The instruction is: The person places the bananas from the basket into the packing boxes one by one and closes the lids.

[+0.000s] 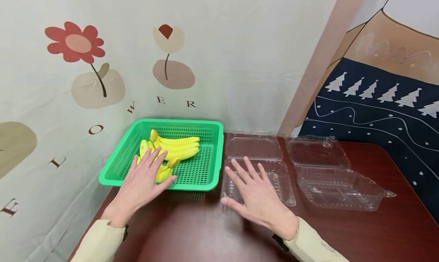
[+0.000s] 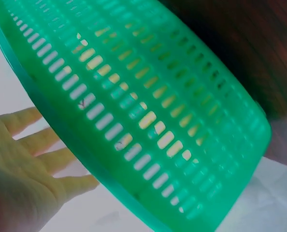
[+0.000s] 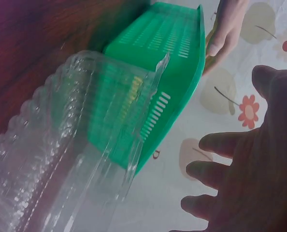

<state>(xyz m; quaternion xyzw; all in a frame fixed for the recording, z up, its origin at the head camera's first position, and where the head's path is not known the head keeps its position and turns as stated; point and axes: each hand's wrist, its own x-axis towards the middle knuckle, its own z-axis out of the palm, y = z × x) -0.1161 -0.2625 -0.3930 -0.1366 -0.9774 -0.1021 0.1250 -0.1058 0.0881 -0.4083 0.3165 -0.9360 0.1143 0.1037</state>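
Yellow bananas (image 1: 178,147) in bunches lie inside a green perforated basket (image 1: 221,151) in the head view. My left hand (image 1: 142,180) is held over the basket's front left, fingers spread, covering part of the bananas; in the left wrist view the hand (image 2: 27,169) stays above the rim, holding nothing. Spread over the nearer clear plastic clamshell box (image 1: 286,178) is my right hand (image 1: 257,197), with nothing in its grasp. The right wrist view shows that hand (image 3: 245,169) apart from the clear box (image 3: 51,140).
A second clear clamshell box (image 1: 339,189) stands to the right with its lid (image 1: 317,151) folded back. All of it rests on a dark reddish-brown table (image 1: 205,231). Behind hangs a printed cloth (image 1: 240,56) with flowers and letters; a dark tree-patterned cloth (image 1: 384,113) borders the right side.
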